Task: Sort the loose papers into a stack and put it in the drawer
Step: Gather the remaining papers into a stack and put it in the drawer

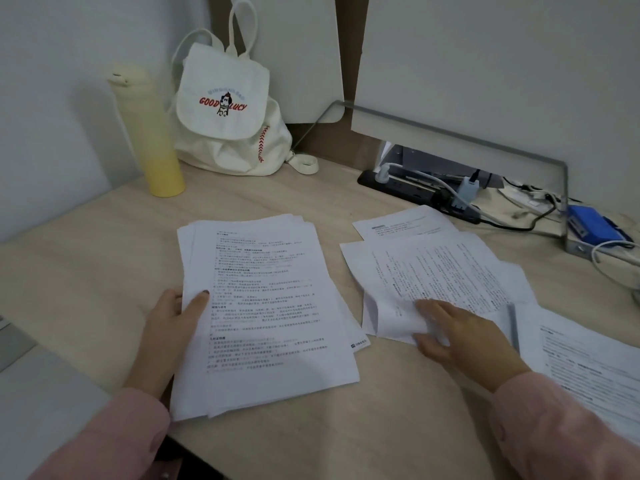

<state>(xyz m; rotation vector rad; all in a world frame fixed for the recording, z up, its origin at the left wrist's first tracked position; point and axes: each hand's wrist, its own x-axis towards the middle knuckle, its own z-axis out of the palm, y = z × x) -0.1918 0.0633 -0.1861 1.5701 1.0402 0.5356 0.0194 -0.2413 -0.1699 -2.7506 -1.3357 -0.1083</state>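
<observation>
Here, the left hand (173,323) clamps the uneven stack (263,306) at its left edge, thumb on top, mid-tabletop (104,254); the right hand (460,334), fingers nearly straight, presses the loose papers (450,265) to the right; dragging them risks creasing the buckled near sheet.

Pink soft-fabric left sleeve (104,441); same pink right sleeve (561,431); dark-painted thumbnail (205,293) on left hand (169,323).
</observation>
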